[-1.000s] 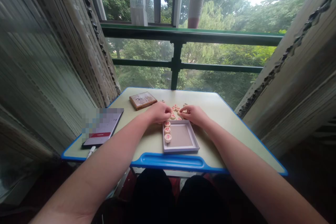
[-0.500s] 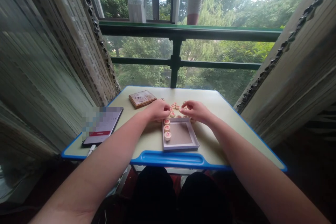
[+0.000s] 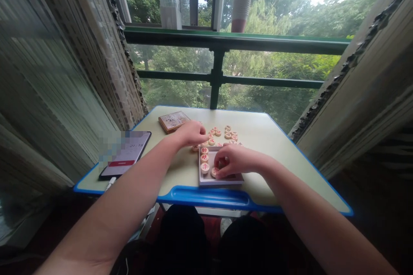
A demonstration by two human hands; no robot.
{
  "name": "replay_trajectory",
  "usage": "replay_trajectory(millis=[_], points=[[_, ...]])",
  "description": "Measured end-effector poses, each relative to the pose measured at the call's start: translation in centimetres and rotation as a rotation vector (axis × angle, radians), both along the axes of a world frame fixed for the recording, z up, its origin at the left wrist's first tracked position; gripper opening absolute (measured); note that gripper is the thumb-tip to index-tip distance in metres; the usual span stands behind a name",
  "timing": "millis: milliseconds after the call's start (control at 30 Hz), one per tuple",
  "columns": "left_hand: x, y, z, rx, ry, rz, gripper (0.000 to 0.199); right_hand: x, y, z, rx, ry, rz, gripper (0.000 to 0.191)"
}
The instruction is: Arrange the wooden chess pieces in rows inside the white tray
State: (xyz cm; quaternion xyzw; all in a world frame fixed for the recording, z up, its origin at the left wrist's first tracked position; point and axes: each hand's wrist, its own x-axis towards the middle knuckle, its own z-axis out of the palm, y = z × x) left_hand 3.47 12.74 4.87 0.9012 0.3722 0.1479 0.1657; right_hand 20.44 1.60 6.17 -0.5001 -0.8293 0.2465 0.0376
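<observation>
A shallow white box (image 3: 220, 182) lies near the table's front edge, with a column of three round chess pieces (image 3: 204, 158) with red characters along its left wall. Inside the box, my right hand (image 3: 229, 161) pinches another chess piece (image 3: 214, 172) low down, just right of the column's lowest piece. Beyond the box's far left corner is my left hand (image 3: 192, 132), fingers curled down by the loose pieces; what they hold, if anything, is hidden. Several loose pieces (image 3: 228, 135) are spread on the table behind the box.
On the pale table (image 3: 258, 129) with a blue rim, a flat brown box (image 3: 172, 121) lies at the back left. A phone (image 3: 127, 157) with a white cable plug (image 3: 111, 182) is at the left edge. Curtains hang on both sides, before a window with a green railing (image 3: 180, 38).
My right hand has moved from the loose pieces toward me into the white box, bringing a piece beside the column. My left hand has shifted slightly left.
</observation>
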Motion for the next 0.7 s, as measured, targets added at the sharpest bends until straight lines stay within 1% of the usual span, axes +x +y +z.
replay_trajectory(millis=[100,200,333,400,467,567,700], points=[[-0.3,0.3,0.1,-0.047,-0.062,0.049,0.029,0.2,0.0,0.2,0.002,0.017,0.017,0.029],[-0.4,0.4,0.2,-0.081,-0.090,0.074,0.031,0.3,-0.1,0.3,0.023,0.016,0.035,0.020],[-0.6,0.0,0.5,-0.309,-0.021,0.031,0.030,0.1,0.0,0.2,0.022,0.047,0.081,0.018],[-0.6,-0.3,0.8,-0.385,-0.010,0.023,0.027,0.1,0.0,0.1,-0.010,0.073,0.105,0.019],[-0.7,-0.5,1.0,-0.405,-0.017,0.017,0.023,0.2,0.1,-0.1,-0.060,0.098,0.120,0.021],[-0.6,-0.6,1.2,-0.393,-0.011,0.011,0.021,0.3,0.1,-0.3,-0.113,0.126,0.118,0.020],[-0.7,-0.6,1.3,-0.353,0.001,-0.020,0.021,0.2,0.1,-0.5,-0.111,0.142,0.092,0.019]])
